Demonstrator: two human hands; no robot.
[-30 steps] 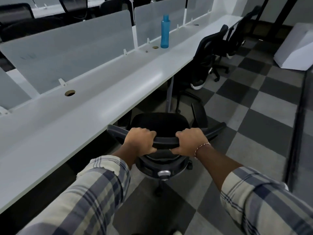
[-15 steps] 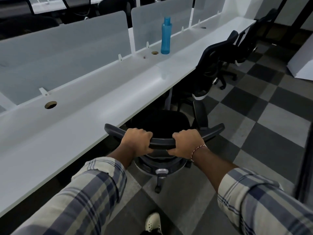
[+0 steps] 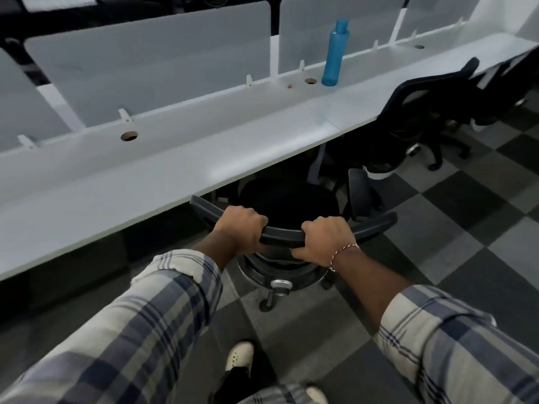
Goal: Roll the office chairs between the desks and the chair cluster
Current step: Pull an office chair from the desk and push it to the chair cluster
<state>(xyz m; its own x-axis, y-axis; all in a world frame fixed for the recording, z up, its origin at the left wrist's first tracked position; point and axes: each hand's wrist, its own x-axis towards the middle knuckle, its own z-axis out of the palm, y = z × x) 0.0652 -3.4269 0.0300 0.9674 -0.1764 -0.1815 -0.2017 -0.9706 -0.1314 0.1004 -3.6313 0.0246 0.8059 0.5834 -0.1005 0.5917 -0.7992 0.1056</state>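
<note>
Left hand [image 3: 237, 228] leads us off: fingers curled over the top rail [image 3: 280, 236] of the office chair [image 3: 288, 199], knuckles up, a firm wrap just left of the rail's middle. Up and to its left runs the long white bench [image 3: 175, 170], its front edge slanting from lower left to upper right across the view.

Now the chair itself: it sits straight ahead of the person, back toward them, the far part of its dark seat tucked beneath the bench edge. That rail is the thing to watch. Its long axis lies crosswise, left to right. Its left tip sits just beside the bench edge, while the right tip stands out over the checkered floor [image 3: 466, 228]. So the left hand is the nearer one to the bench, and the chair looks skewed to that edge, not square.

Over to the right hand [image 3: 323, 240]: same story, fingers clamped round the rail just right of centre, thumb underneath, a thread band on the wrist. My read: a push in or a pull out runs straight along the person's line, and the right side would need more travel to square up.

Further right, a blue bottle [image 3: 334, 53] stands at the back of the bench. A second chair [image 3: 423, 112] is parked at the bench, near enough that an armrest could clip it.
</note>
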